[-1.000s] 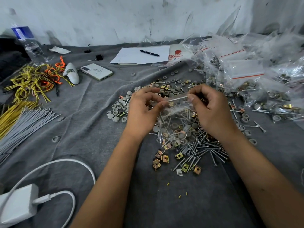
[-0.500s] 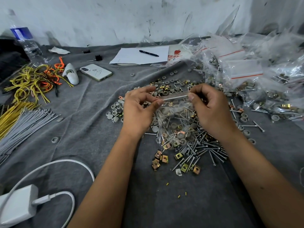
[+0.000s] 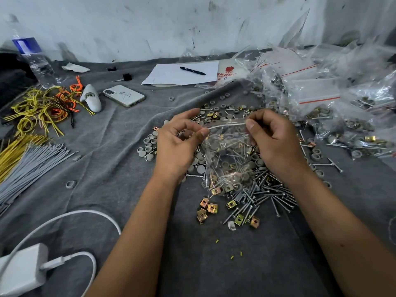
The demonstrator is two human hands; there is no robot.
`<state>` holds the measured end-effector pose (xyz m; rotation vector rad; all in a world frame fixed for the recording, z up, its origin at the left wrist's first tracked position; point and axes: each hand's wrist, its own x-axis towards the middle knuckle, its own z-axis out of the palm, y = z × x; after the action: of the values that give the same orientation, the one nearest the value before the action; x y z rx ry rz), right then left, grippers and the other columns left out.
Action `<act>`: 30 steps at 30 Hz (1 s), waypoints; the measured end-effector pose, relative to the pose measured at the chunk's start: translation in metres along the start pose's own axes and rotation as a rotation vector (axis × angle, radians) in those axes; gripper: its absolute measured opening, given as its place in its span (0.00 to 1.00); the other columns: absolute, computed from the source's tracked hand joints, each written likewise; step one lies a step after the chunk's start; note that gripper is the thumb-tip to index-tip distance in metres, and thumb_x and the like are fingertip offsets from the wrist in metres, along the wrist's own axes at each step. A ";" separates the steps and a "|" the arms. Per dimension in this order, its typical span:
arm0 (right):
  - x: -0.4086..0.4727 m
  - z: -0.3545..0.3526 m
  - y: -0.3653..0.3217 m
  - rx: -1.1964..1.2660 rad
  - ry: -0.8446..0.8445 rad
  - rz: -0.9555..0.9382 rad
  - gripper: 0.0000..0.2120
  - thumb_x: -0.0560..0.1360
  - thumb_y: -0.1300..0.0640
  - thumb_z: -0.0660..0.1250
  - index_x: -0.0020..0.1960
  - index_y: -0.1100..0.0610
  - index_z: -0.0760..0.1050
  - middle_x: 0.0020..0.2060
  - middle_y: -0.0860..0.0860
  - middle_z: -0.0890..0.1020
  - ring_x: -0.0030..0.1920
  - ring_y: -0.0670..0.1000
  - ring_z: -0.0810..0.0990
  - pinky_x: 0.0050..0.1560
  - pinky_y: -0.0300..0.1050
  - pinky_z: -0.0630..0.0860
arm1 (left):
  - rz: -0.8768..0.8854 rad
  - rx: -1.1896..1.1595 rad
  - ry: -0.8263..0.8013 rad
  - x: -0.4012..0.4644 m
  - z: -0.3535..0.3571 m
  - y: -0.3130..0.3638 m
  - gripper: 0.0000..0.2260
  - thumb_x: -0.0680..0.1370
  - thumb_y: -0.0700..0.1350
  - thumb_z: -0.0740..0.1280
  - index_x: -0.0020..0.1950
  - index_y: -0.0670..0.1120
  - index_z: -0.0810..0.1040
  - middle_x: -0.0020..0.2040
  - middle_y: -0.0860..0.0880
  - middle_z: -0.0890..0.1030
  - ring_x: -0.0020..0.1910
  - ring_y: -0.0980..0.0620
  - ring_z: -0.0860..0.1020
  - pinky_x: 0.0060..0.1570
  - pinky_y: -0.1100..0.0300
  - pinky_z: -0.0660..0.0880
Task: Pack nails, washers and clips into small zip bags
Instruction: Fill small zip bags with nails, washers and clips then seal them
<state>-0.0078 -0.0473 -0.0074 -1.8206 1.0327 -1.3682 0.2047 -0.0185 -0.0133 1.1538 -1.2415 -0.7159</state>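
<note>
Both hands (image 3: 227,144) pinch zip bag (image 3: 227,159)'s top edge; nails (image 3: 263,194) beneath.

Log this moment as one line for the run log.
step: sealing zip bag | left hand: pinches top strip | right hand: pinches top strip | contents: nails, washers, clips

The charger (image 3: 21,273) and grey rods (image 3: 32,166) run off the left edge.

Grey cloth (image 3: 128,172), yellow wires (image 3: 32,108), brass-gold clips (image 3: 209,207), clear bag (image 3: 227,159).
</note>
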 end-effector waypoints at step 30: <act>-0.007 0.005 -0.012 -0.076 -0.119 -0.042 0.07 0.83 0.54 0.65 0.46 0.52 0.78 0.35 0.51 0.83 0.34 0.52 0.83 0.33 0.54 0.80 | -0.108 -0.303 0.008 -0.018 0.021 0.020 0.21 0.77 0.45 0.75 0.67 0.43 0.74 0.56 0.45 0.87 0.53 0.46 0.86 0.45 0.58 0.82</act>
<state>-0.0010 -0.0355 -0.0019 -1.9644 1.0015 -1.2441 0.1775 -0.0014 -0.0022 0.9760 -1.0275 -0.9444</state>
